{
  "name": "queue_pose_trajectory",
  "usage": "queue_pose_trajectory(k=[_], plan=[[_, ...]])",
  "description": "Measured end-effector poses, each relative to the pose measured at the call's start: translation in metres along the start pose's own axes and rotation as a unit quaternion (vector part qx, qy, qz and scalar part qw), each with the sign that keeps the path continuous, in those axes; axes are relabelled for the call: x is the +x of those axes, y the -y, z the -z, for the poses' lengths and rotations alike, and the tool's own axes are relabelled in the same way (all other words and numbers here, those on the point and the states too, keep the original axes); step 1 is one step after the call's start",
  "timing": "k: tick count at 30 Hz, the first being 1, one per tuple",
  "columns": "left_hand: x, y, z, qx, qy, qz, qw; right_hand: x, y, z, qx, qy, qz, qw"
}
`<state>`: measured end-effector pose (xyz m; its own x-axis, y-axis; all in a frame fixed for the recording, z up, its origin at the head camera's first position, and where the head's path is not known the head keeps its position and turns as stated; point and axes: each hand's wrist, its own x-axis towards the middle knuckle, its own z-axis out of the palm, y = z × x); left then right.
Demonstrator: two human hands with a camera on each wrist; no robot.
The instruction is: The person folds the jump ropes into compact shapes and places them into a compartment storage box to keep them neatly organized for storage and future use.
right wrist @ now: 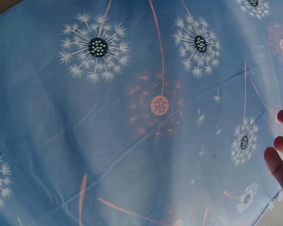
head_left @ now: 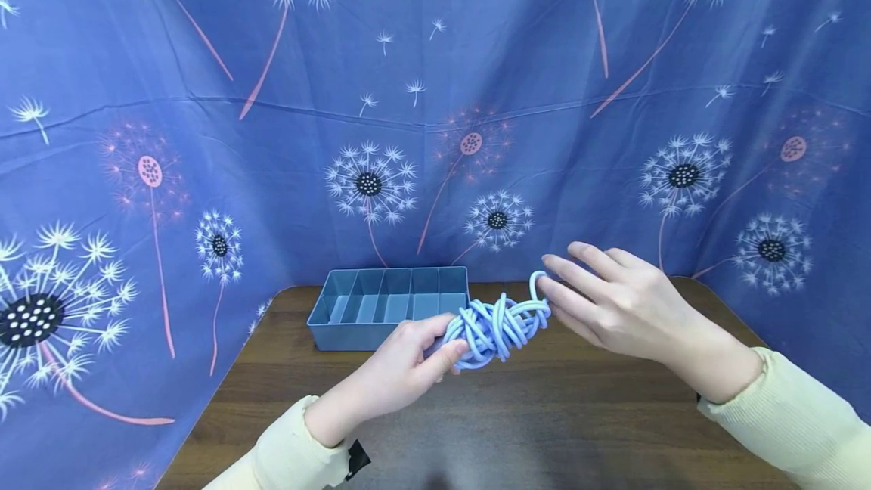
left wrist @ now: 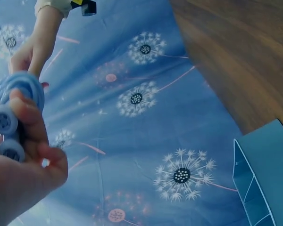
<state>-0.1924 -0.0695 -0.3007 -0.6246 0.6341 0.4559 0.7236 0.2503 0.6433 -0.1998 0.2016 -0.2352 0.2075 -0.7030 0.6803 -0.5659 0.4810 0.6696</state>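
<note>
A light-blue jump rope (head_left: 500, 327) is wound in a thick bundle, held up over the table in the head view. My left hand (head_left: 415, 361) grips its left end, thumb across the near side. In the left wrist view, the round ends of two blue-grey handles (left wrist: 5, 120) stick out of my left hand (left wrist: 33, 136). At the bundle's right end, a loop of cord stands up to the fingertips of my right hand (head_left: 605, 301), which pinches it; the thumb is mostly hidden. Only some fingertips (right wrist: 279, 162) of this hand appear in the right wrist view.
A blue-grey tray (head_left: 361, 337) with several compartments stands at the back of the brown wooden table (head_left: 544, 422), behind and left of the rope. Blue cloth (head_left: 422, 36) with a dandelion print hangs around the table's back and sides.
</note>
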Motion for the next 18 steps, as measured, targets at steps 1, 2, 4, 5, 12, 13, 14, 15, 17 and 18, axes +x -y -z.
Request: queue_pose_trajectory(k=[1,2,4,5,12,13,14,15,17,18], plan=[[0.000,0.001,0.001,-0.014,0.014,0.011,0.9997,-0.001,-0.001,0.000,-0.003,0.005,0.000,1.0000],[0.000,0.001,0.003,-0.025,0.028,0.020,0.9991,-0.001,-0.003,0.000,-0.005,0.010,-0.001,0.9999],[-0.001,0.002,0.005,-0.047,0.058,0.038,0.9965,-0.003,-0.005,-0.002,-0.005,0.013,-0.006,0.9999],[-0.001,0.003,0.006,-0.055,0.071,0.044,0.9950,-0.004,-0.007,-0.002,-0.003,0.016,-0.009,0.9998],[-0.009,0.007,0.007,-0.083,0.130,0.027,0.9877,-0.019,-0.019,-0.005,0.023,0.022,-0.023,0.9992],[-0.010,0.008,0.007,-0.085,0.134,0.022,0.9871,-0.022,-0.021,-0.005,0.025,0.021,-0.025,0.9991],[-0.012,0.008,0.007,-0.088,0.138,0.017,0.9863,-0.026,-0.023,-0.005,0.026,0.019,-0.027,0.9991],[-0.014,0.009,0.007,-0.090,0.142,0.013,0.9856,-0.029,-0.025,-0.005,0.027,0.017,-0.029,0.9991],[-0.016,0.010,0.008,-0.091,0.147,0.011,0.9849,-0.034,-0.028,-0.005,0.027,0.014,-0.035,0.9989],[-0.018,0.010,0.009,-0.088,0.147,0.015,0.9851,-0.037,-0.029,-0.005,0.028,0.013,-0.037,0.9988]])
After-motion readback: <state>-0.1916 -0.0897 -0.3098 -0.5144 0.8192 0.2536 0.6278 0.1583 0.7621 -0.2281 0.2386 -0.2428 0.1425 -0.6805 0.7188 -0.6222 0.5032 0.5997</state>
